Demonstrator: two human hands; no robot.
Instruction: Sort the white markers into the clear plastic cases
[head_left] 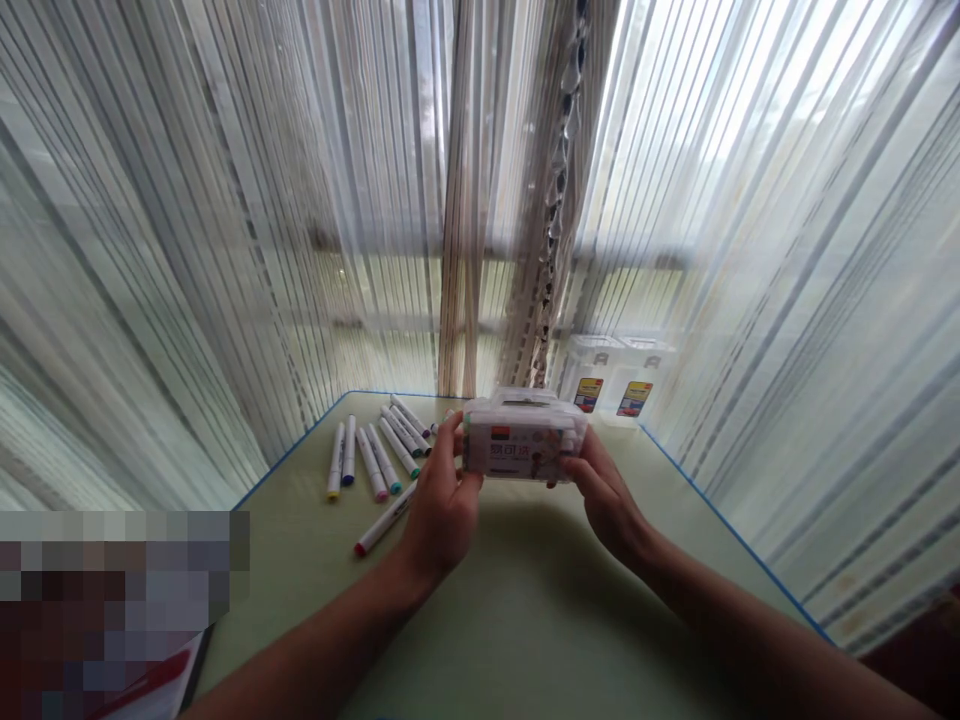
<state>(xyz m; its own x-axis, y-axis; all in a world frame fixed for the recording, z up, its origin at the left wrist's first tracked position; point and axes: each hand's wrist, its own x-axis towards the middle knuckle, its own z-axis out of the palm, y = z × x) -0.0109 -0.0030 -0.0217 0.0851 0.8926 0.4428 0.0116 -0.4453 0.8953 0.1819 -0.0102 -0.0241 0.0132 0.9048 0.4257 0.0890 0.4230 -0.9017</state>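
Between my two hands is a clear plastic marker case (517, 440) with a handle on top and a printed label on its front, held up over the green table (525, 610). My left hand (446, 500) grips its left end, thumb on the front. The right end is in my right hand (604, 490), with the thumb at the lower front corner. Some markers show through the case's right side. Several white markers (371, 462) with coloured ends lie on the table to the left. A red-ended marker (384, 520) lies nearest, partly behind my left hand.
Two clear plastic boxes (634, 375) with colourful labels stand at the table's back right corner. Striped sheer curtains (360, 200) hang behind the table. A blue strip (739, 535) runs along the table's edge. The lower left corner is blurred out.
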